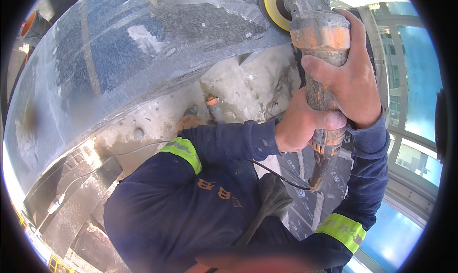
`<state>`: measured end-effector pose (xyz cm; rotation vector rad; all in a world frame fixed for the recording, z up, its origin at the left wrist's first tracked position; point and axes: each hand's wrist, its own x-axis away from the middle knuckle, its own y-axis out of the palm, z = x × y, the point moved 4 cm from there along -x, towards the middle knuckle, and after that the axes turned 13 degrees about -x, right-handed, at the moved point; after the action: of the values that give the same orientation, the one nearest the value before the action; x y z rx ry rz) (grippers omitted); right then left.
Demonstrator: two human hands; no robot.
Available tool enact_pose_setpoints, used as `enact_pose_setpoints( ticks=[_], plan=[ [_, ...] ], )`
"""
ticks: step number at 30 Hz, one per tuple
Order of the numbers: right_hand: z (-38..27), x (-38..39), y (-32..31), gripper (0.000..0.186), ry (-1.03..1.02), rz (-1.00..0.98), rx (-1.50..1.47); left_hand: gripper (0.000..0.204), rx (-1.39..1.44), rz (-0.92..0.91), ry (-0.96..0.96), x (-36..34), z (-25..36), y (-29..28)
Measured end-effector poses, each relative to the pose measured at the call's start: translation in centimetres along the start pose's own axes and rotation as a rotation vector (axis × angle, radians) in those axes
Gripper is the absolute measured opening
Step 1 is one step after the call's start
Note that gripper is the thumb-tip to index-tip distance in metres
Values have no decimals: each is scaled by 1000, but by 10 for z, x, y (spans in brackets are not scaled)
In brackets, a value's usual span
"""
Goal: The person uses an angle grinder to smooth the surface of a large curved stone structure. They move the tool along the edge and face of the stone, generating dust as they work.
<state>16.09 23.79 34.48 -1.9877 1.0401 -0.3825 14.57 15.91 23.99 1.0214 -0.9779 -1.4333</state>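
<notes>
Both my hands are wrapped round a dusty orange and grey angle grinder (318, 38). Nearer the grinder's head, my right hand (350, 75) closes round the body with its thumb across the front. My left hand (307, 122) grips further down, toward the cord end, its thumb also across the body. A yellow-faced disc (276, 8) is on the grinder's head, beside the upper right end of a scuffed blue-grey surface (176, 29). Whether the disc touches that surface, I cannot tell. A black power cord (281, 178) leaves the grinder's lower end.
Below the grey surface runs rough, dusty concrete (238, 84), where a small bottle with an orange cap (214, 110) stands. A thin cable (107, 161) trails across the lower left. Dark boards (78, 211) lie there. Large windows (417, 77) line the right side.
</notes>
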Motion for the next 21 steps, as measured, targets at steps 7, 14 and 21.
enact_pose_setpoints(
  ticks=[7, 14, 21],
  plan=[
    [-22, -24, 5, 81, -438, -123, 592, 41, 83, -57, -47, -13, 11, -1],
    [-6, -5, -4, 78, 76, 42, 64, 36, 45, -57, -39, -7, 6, 5],
    [1, -9, -4, 82, -62, -33, 203, 40, 43, -90, -67, -11, 2, 1]
  ],
)
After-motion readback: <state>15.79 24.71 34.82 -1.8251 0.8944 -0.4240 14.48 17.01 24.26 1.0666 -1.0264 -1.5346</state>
